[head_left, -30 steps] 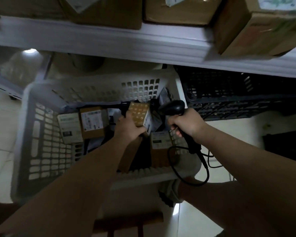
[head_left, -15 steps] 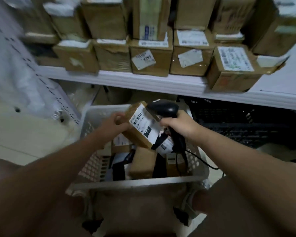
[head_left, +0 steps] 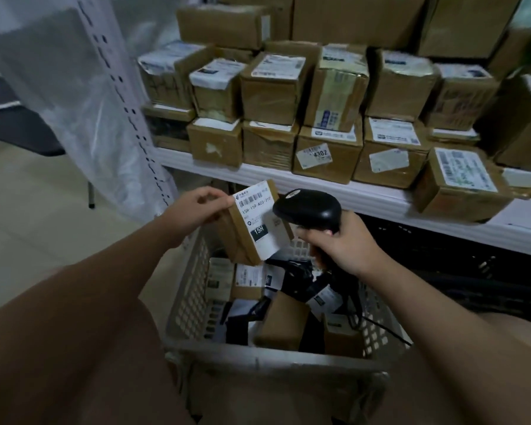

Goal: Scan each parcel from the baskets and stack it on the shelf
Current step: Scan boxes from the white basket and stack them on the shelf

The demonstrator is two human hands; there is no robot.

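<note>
Left hand: my left hand [head_left: 203,207] pinches the upper corner of the parcel, thumb on the labelled face, fingers curled behind it
Parcel: a small brown parcel [head_left: 238,240], held tilted in the air above the white basket and just in front of the shelf edge; its white label [head_left: 255,216] faces me and shows a barcode and "15H"
Right hand: my right hand [head_left: 344,246] is wrapped round the scanner's handle
Scanner: a black scanner [head_left: 310,210], its head over the right edge of the label; I cannot tell whether it touches
Cable: a dark cable [head_left: 380,326] runs down from the handle over the basket's right side
White basket: a slotted basket [head_left: 273,360] under both hands, with more brown parcels and dark bags inside
Shelf: a white shelf [head_left: 365,197] behind, carrying stacked brown boxes [head_left: 273,90], one marked "4302"
Black basket: a black basket [head_left: 442,250] sits under the shelf, right of the white one
</note>
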